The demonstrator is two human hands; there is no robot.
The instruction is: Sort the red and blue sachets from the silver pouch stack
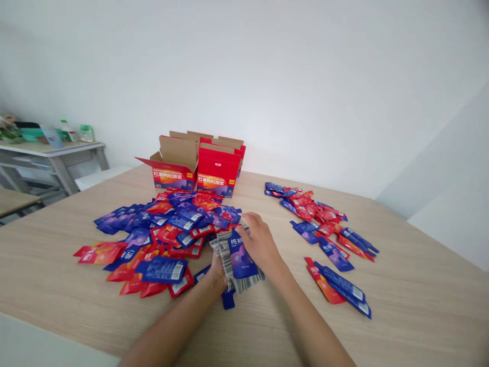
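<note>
Fingers of the right hand grasp a blue pouch at its upper right edge, thumb lying across the printed front, in the head view; the left hand clasps a striped cloth from the left and below, most of its fingers hidden. The pouch is flat, smooth and narrow-necked, lying over the cloth, which looks soft and crumpled, with ragged edges, above the near middle of the wood-grained surface. Left of the hands spreads a loose pile of pouches, red and blue, slick and slightly puffed, overlapping at all angles; its nearest edge comes right beside the left hand. Behind it stand open cartons, square-cornered, glossy red outside, with raw brown cardboard on the raised flaps, close to the plain white wall. On the right, more pouches lie in a slanting band, with a small group nearer. A bare strip separates the hands from these, and wider bare room runs on to the right; the surface's near edge shows at lower left.
</note>
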